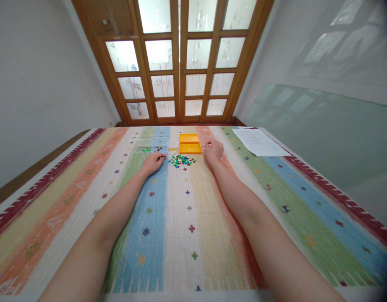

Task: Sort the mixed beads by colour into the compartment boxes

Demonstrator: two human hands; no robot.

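A heap of small mixed pieces, green, blue and dark brown, lies on the striped tablecloth. My left hand rests at the heap's left side, thumb and fingertips pressed together; what they pinch, if anything, is too small to make out. Behind the heap stands an open yellow box with a pale speck or two in its front part. My right hand is just right of that box, fingers curled in at the front of a clear container, which it partly covers. Whatever its fingertips hold is hidden.
Left of the yellow box, clear containers hold green pieces, dark brown pieces and yellow pieces. A written sheet of paper lies at the back right. Beyond the table's far edge are wood-framed glass doors; a glass panel leans along the right wall.
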